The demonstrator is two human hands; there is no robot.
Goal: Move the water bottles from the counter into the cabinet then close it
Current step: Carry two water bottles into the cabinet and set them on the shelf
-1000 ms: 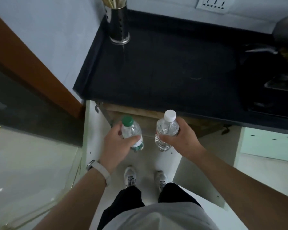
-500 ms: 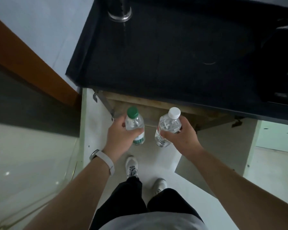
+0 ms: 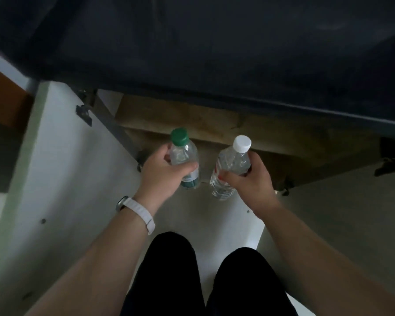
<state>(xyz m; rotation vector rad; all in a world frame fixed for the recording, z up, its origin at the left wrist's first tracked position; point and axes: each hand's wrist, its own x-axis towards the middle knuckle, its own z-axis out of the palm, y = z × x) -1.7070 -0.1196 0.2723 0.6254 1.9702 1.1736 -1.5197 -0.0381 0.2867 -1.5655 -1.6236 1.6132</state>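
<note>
Holding two clear plastic bottles just below the dark counter's front edge, a person faces the open cabinet, its raw wooden interior unobstructed ahead. The left hand is curled round the green-capped bottle. The right hand grips the white-capped bottle, which is slightly tilted, near the first but apart. A smooth white door panel stands open at left.
</note>
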